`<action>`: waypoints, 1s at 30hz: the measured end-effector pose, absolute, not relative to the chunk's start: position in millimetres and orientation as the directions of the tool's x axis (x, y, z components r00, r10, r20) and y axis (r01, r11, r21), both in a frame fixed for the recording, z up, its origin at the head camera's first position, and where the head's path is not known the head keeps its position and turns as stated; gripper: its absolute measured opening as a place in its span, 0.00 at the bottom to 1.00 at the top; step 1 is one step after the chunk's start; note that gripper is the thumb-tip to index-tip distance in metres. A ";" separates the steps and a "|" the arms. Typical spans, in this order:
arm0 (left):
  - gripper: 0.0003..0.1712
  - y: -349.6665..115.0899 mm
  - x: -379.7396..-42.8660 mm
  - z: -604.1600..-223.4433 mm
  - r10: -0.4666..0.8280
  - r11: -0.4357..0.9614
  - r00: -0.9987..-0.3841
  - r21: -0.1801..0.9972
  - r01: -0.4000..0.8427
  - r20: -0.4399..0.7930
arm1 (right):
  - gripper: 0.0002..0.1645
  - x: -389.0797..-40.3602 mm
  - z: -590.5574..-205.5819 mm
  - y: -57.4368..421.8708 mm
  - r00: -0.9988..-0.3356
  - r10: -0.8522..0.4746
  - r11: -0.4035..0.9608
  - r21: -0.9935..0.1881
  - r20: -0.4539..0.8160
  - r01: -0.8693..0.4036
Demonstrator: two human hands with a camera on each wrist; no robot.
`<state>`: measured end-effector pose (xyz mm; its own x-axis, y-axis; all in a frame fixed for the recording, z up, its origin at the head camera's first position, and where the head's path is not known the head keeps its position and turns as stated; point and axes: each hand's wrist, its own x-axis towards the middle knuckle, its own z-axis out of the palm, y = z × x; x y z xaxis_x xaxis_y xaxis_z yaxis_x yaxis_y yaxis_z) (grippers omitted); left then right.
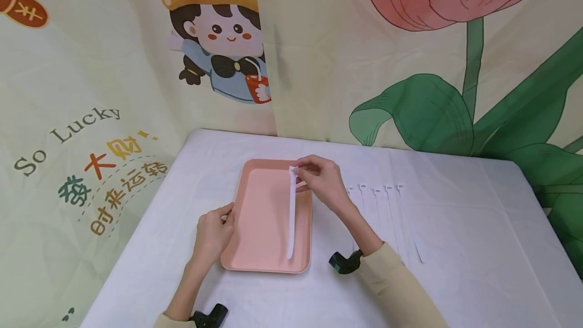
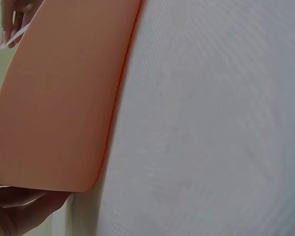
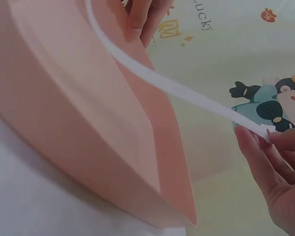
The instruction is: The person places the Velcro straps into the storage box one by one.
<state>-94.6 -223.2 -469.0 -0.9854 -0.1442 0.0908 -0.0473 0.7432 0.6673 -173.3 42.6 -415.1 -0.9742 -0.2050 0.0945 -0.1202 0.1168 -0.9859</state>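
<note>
A shallow pink tray (image 1: pixel 268 216) lies on the white tabletop. My left hand (image 1: pixel 215 232) grips its left rim, thumb on the inner side and fingers outside, as the right wrist view shows. Between thumb and fingers, my right hand (image 1: pixel 321 178) pinches one end of a long, flat white cable tie (image 1: pixel 291 216). The cable tie hangs over the right part of the tray, its free end toward the tray's near side. In the right wrist view the cable tie (image 3: pixel 172 88) bends in a gentle curve over the tray wall (image 3: pixel 88 137).
Several more thin white cable ties (image 1: pixel 389 201) lie side by side on the table to the right of the tray, partly hidden behind my right forearm. A printed cloth backdrop (image 1: pixel 314 75) hangs behind the table (image 1: pixel 478 247). Black wrist cameras (image 1: pixel 344 263) sit on both wrists.
</note>
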 end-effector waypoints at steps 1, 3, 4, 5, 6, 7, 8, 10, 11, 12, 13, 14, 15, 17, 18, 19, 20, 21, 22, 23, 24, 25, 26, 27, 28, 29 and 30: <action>0.20 -223.5 -94.3 -468.8 -0.145 0.743 -0.986 0.667 -0.051 0.086 | 0.09 -174.3 -414.9 39.7 -0.974 -0.206 0.109 -0.987 0.094 -0.119; 0.20 -223.7 -93.6 -468.7 -0.145 0.740 -0.986 0.670 -0.055 0.079 | 0.09 -175.7 -414.3 34.0 -0.974 -0.209 0.089 -0.990 0.092 -0.112; 0.20 -223.7 -93.1 -468.6 -0.144 0.738 -0.987 0.672 -0.057 0.076 | 0.09 -176.2 -414.0 31.3 -0.974 -0.211 0.078 -0.991 0.087 -0.105; 0.20 -223.7 -92.9 -469.0 -0.144 0.737 -0.987 0.673 -0.058 0.073 | 0.09 -176.7 -413.4 28.6 -0.974 -0.211 0.070 -0.992 0.084 -0.101; 0.20 -223.6 -92.5 -469.0 -0.144 0.736 -0.987 0.675 -0.059 0.071 | 0.09 -177.3 -413.5 26.1 -0.974 -0.213 0.063 -0.993 0.081 -0.097; 0.20 -223.3 -92.3 -469.1 -0.144 0.736 -0.987 0.675 -0.059 0.071 | 0.09 -177.9 -413.3 23.5 -0.974 -0.215 0.051 -0.995 0.073 -0.086; 0.20 -223.1 -92.1 -469.1 -0.143 0.735 -0.987 0.676 -0.057 0.072 | 0.09 -178.6 -413.2 20.9 -0.974 -0.215 0.040 -0.996 0.066 -0.076; 0.20 -222.8 -91.9 -468.9 -0.144 0.735 -0.987 0.676 -0.056 0.075 | 0.09 -180.7 -414.1 15.9 -0.975 -0.217 0.018 -0.998 0.055 -0.061; 0.20 -222.6 -91.9 -468.9 -0.146 0.735 -0.986 0.676 -0.056 0.077 | 0.09 -181.9 -414.4 13.3 -0.975 -0.217 0.005 -0.999 0.052 -0.054; 0.20 -222.4 -91.7 -468.4 -0.147 0.735 -0.986 0.675 -0.056 0.078 | 0.09 -183.1 -415.0 10.8 -0.975 -0.217 -0.008 -0.999 0.047 -0.047; 0.19 -222.2 -91.8 -468.3 -0.147 0.735 -0.986 0.676 -0.057 0.077 | 0.09 -184.2 -415.4 8.3 -0.975 -0.218 -0.019 -0.999 0.044 -0.041; 0.19 -222.1 -91.8 -467.8 -0.147 0.734 -0.986 0.677 -0.057 0.076 | 0.09 -185.4 -416.1 5.8 -0.975 -0.219 -0.028 -0.999 0.041 -0.036; 0.20 -222.1 -91.9 -467.8 -0.147 0.733 -0.986 0.677 -0.057 0.076 | 0.09 -186.5 -416.9 3.3 -0.974 -0.222 -0.035 -0.999 0.039 -0.032; 0.20 -222.5 -91.5 -467.3 -0.148 0.733 -0.986 0.678 -0.059 0.074 | 0.09 -188.2 -418.3 -2.6 -0.973 -0.229 -0.045 -0.999 0.030 -0.020; 0.20 -222.8 -91.3 -467.0 -0.147 0.734 -0.986 0.677 -0.057 0.076 | 0.09 -188.8 -418.9 -5.6 -0.972 -0.235 -0.048 -0.999 0.025 -0.015; 0.20 -223.2 -91.2 -466.8 -0.148 0.734 -0.986 0.677 -0.055 0.080 | 0.09 -189.5 -419.4 -8.8 -0.970 -0.240 -0.051 -0.999 0.021 -0.009; 0.19 -223.5 -91.5 -466.6 -0.147 0.737 -0.985 0.674 -0.051 0.086 | 0.09 -190.2 -419.9 -11.8 -0.970 -0.242 -0.051 -0.999 0.019 -0.006; 0.19 -223.9 -91.8 -466.6 -0.147 0.739 -0.985 0.672 -0.047 0.092 | 0.09 -190.8 -420.4 -14.8 -0.969 -0.245 -0.055 -0.998 0.018 -0.004; 0.19 -224.2 -92.0 -466.4 -0.145 0.740 -0.985 0.671 -0.044 0.096 | 0.09 -191.1 -420.8 -17.7 -0.968 -0.250 -0.059 -0.998 0.017 -0.002; 0.19 -224.4 -92.3 -466.5 -0.143 0.741 -0.985 0.671 -0.041 0.098 | 0.09 -191.2 -421.1 -20.5 -0.967 -0.254 -0.057 -0.998 0.016 -0.001; 0.19 -224.5 -92.6 -466.4 -0.142 0.740 -0.985 0.671 -0.039 0.099 | 0.09 -191.2 -421.8 -23.3 -0.966 -0.257 -0.059 -0.998 0.013 0.003; 0.19 -224.5 -92.7 -466.2 -0.141 0.739 -0.985 0.673 -0.039 0.098 | 0.09 -191.2 -422.7 -25.9 -0.966 -0.258 -0.054 -0.999 0.009 0.005; 0.19 -224.5 -92.9 -466.4 -0.138 0.738 -0.986 0.674 -0.039 0.094 | 0.10 -191.2 -423.7 -28.5 -0.966 -0.260 -0.052 -0.999 0.005 0.009; 0.19 -224.6 -92.9 -466.6 -0.139 0.734 -0.986 0.678 -0.043 0.088 | 0.10 -191.1 -425.0 -31.1 -0.965 -0.263 -0.053 -0.998 0.000 0.015; 0.19 -224.7 -92.9 -466.7 -0.140 0.733 -0.987 0.678 -0.045 0.085 | 0.10 -191.0 -426.2 -33.6 -0.965 -0.263 -0.050 -0.999 -0.005 0.019; 0.19 -224.7 -92.8 -466.6 -0.141 0.732 -0.986 0.680 -0.048 0.083 | 0.10 -191.2 -427.6 -36.2 -0.966 -0.260 -0.051 -0.998 -0.009 0.024; 0.19 -224.8 -92.7 -466.5 -0.143 0.733 -0.986 0.679 -0.047 0.085 | 0.10 -191.8 -429.4 -38.8 -0.966 -0.257 -0.056 -0.998 -0.014 0.029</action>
<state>-92.7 -224.8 -466.5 -0.9861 -0.1426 0.0850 -0.0475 0.7328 0.6788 -191.8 -38.8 -429.4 -0.9663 -0.2571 -0.0135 0.0289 -0.0562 -0.9980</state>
